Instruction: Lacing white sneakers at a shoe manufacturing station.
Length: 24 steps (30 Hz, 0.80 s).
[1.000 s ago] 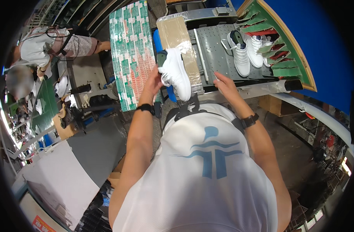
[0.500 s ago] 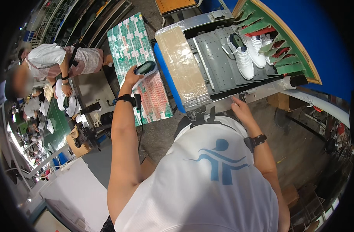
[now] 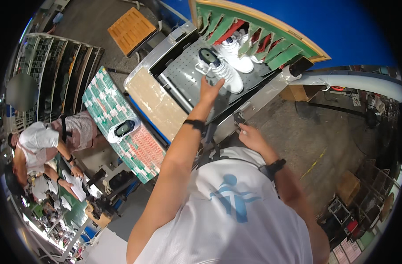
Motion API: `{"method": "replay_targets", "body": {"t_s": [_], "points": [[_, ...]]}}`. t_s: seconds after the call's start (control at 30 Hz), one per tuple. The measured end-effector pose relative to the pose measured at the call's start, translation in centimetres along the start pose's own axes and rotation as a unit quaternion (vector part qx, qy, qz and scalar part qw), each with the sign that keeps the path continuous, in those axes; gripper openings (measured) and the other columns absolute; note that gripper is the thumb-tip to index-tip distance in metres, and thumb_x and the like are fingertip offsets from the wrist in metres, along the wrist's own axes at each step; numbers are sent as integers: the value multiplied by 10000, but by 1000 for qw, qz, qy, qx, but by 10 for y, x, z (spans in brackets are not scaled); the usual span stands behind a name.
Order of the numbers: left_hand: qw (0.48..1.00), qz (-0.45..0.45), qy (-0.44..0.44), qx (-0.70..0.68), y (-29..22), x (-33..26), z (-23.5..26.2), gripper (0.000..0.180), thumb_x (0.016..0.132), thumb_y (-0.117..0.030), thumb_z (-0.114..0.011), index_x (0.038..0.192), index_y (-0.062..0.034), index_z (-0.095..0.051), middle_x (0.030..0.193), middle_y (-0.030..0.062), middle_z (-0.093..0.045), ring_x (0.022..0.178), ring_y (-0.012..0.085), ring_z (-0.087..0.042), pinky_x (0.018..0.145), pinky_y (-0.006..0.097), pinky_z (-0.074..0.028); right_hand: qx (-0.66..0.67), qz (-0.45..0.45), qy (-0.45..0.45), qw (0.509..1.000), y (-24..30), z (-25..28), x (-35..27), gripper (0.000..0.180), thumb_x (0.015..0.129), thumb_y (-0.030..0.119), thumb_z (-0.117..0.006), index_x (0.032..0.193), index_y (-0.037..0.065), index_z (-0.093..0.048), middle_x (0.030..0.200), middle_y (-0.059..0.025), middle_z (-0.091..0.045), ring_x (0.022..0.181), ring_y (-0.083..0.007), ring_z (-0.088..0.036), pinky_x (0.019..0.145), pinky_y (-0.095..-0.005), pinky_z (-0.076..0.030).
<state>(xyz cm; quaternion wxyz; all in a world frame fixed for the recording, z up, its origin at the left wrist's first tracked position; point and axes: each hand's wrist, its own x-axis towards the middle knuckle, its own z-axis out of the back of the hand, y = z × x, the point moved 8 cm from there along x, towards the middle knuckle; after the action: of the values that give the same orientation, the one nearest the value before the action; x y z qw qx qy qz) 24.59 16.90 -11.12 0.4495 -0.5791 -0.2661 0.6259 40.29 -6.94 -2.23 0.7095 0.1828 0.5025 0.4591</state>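
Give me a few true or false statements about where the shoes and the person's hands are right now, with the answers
1. The left hand reaches toward a white shoe on the grey perforated belt. True.
2. The right hand holds a white shoe. False: it rests at the metal edge of the machine, holding no shoe.
3. One white shoe lies on the green patterned board. True.
4. The belt is bare. False: two white shoes lie on it.

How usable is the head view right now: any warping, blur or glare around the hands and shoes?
Head view: strong fisheye bend and a black rim; left hand and white shoes on the perforated metal tray read sharp; right hand clear; no glare, even light.
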Motion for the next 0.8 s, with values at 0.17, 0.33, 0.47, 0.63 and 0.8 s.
{"method": "replay_targets", "body": {"t_s": [0.17, 0.33, 0.47, 0.63, 0.8], "points": [[971, 135, -169, -97, 11, 68, -51, 1411, 697, -459, -1004, 1611, 186, -145, 1630, 331, -399, 1507, 384, -444, 1220, 394, -397, 49, -47, -80, 994, -51, 39, -38, 575, 903, 213, -677, 1408, -58, -636, 1154, -244, -727, 1089, -389, -704, 993, -420, -544], [982, 72, -112, -136, 19, 89, -27, 799, 755, -253, -969, 1328, 147, -582, 1224, 208, -716, 1020, 266, -720, 876, 398, -595, 84, -107, -97, 986, -78, 59, -59, 573, 914, 178, -667, 1441, -42, -624, 1145, -203, -746, 1073, -293, -727, 955, -383, -557], [951, 104, 13, -289, 1, 46, 13, 423, 856, -125, -853, 1232, -19, -690, 1094, 66, -753, 916, 208, -729, 800, 380, -593, 112, -88, -94, 985, -94, 58, -40, 551, 936, 155, -665, 1455, -26, -625, 1116, -143, -746, 1017, -218, -738, 919, -345, -563], [961, 68, -17, -266, -7, -60, 107, 469, 878, -107, -822, 1310, -58, -644, 1142, 44, -738, 975, 181, -729, 854, 359, -597, 133, 4, -36, 991, -59, 52, 13, 517, 963, 177, -666, 1440, -23, -638, 1110, -108, -747, 1036, -162, -686, 942, -313, -534], [976, -46, -147, -155, 13, -142, 178, 964, 785, -37, -884, 1555, -40, -304, 1284, 92, -668, 1151, 205, -671, 1019, 342, -535, 22, 143, 76, 986, 49, -2, 58, 515, 968, 204, -650, 1429, -25, -635, 1217, -190, -744, 1119, -278, -703, 991, -388, -529]]}}
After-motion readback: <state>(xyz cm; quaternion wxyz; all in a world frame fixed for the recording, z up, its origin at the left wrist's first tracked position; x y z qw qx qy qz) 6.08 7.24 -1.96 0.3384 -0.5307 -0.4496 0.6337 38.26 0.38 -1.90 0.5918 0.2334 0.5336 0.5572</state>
